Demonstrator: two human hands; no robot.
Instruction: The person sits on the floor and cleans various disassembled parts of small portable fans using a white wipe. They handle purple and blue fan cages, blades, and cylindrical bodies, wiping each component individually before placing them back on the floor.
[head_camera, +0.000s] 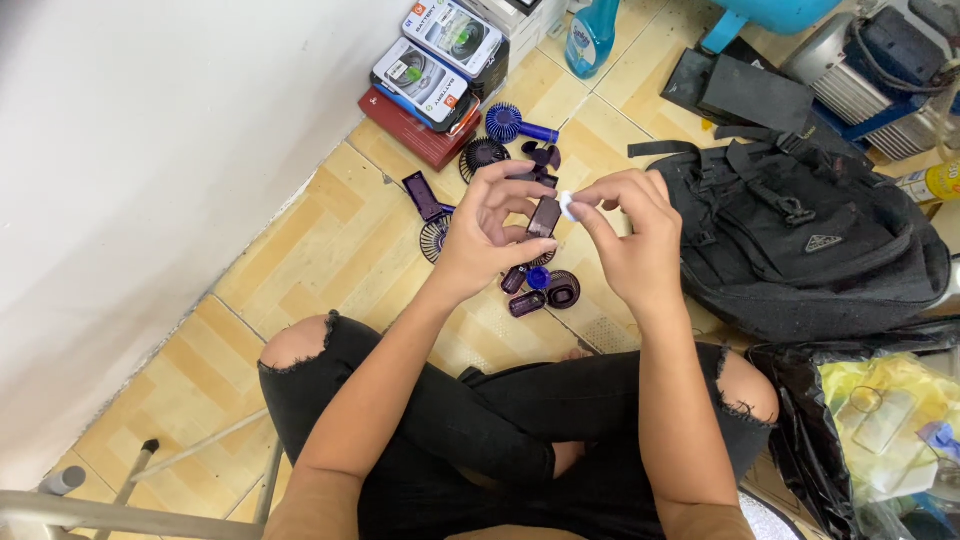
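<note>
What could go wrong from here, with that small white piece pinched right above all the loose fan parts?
The small white piece sits only in the right hand's fingertips; it might drop among the purple parts on the floor. The left hand holds the dark purple casing loosely, so it may slip.

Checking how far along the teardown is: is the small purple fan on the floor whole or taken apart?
Taken apart. Grilles, a blue blade and casing pieces lie scattered on the tiles; the left hand holds one purple piece.

glossy purple plastic part (544, 216), matt blk cloth backpack (810, 250), smooth tile floor (330, 250).
</note>
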